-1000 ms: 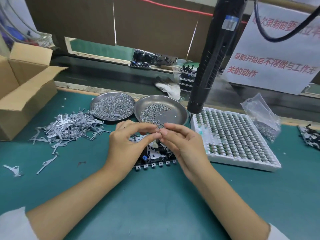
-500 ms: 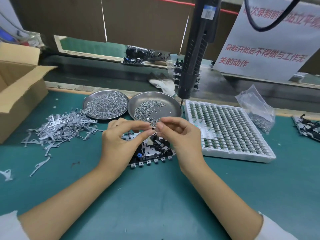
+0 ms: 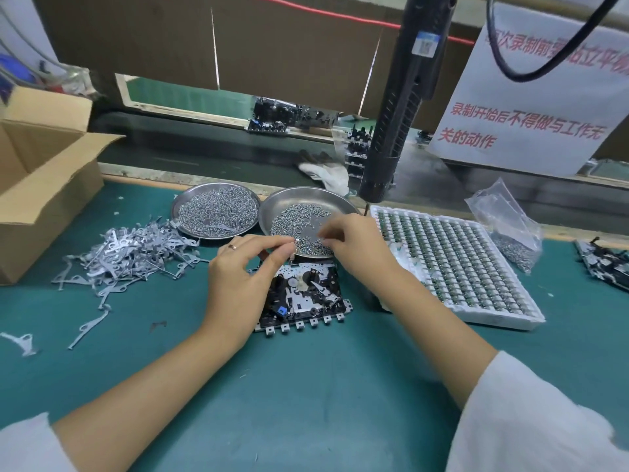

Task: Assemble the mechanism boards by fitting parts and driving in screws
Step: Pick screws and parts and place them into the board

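Observation:
A black and white mechanism board [image 3: 306,294] lies flat on the green mat in front of me. My left hand [image 3: 241,270] hovers over the board's left end and pinches a small metal part [image 3: 293,248] between thumb and forefinger. My right hand [image 3: 354,247] reaches over the near rim of the right steel dish [image 3: 289,202], its fingertips curled down among the screws [image 3: 299,226]. Whether it holds a screw is hidden. A black electric screwdriver [image 3: 398,124] hangs above the dish's right side.
A second dish full of screws [image 3: 218,209] sits to the left. A heap of grey metal levers [image 3: 129,253] and an open cardboard box [image 3: 44,172] lie further left. A white tray of small parts [image 3: 456,264], a plastic bag of screws [image 3: 507,226] and another board [image 3: 606,264] are to the right.
My hands have parted. The right hand moved back and right onto the screw dish; the left stays over the board, still pinching its small part.

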